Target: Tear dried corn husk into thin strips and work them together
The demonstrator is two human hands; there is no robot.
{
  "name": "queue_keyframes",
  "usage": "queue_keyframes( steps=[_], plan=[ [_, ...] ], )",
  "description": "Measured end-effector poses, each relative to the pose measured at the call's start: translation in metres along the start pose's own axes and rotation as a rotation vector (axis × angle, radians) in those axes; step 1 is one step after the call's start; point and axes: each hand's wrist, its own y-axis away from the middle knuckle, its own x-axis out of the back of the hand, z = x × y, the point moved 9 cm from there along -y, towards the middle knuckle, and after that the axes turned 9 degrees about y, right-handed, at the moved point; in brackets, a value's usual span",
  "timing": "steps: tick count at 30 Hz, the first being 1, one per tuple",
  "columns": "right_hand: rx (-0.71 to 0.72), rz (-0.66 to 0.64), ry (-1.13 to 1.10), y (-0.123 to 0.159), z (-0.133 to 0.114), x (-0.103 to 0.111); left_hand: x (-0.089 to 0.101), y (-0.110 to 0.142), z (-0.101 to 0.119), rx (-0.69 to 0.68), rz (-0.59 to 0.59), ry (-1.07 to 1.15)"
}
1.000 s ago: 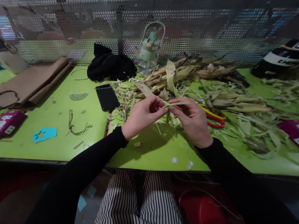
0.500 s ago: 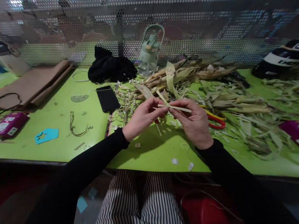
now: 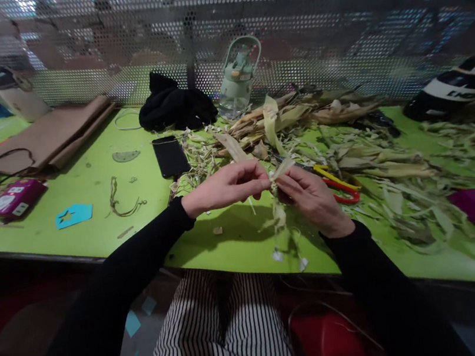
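Pale strips of corn husk [image 3: 281, 169] meet between my fingertips above the front of the green table. My left hand [image 3: 234, 184] pinches the strips from the left, thumb against fingers. From the right, my right hand [image 3: 306, 194] has its fingers closed on the same piece. A knotted, frayed end of husk [image 3: 278, 216] dangles below the hands. Just beyond my right hand lie scissors [image 3: 341, 183] with red and yellow handles. The exact join at the fingertips is partly covered.
Dried husks [image 3: 299, 115] are heaped at the back, with shredded strips [image 3: 416, 211] to the right. A black phone [image 3: 171, 157], black cloth [image 3: 178, 109], green-lidded bottle [image 3: 236, 83], blue paper tag [image 3: 74, 215] and brown paper [image 3: 56, 130] occupy the table.
The crossed strips have been turned, so a wider husk piece now points up right and the knotted end hangs below. My left hand has rolled over, knuckles up; my right hand has shifted slightly right.
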Motion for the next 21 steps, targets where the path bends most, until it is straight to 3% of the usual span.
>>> queue_keyframes(
  steps=[4, 9, 21],
  plan=[
    [-0.13, -0.011, -0.272, 0.005, 0.005, -0.007, -0.006, 0.003, -0.001, 0.052, 0.015, 0.156],
    [-0.277, 0.035, -0.409, 0.006, 0.006, -0.011, -0.004, 0.001, -0.004, 0.049, 0.106, 0.219],
    [-0.242, 0.108, -0.383, 0.008, 0.003, -0.004, -0.001, 0.004, 0.006, 0.028, 0.118, 0.207]
  ],
)
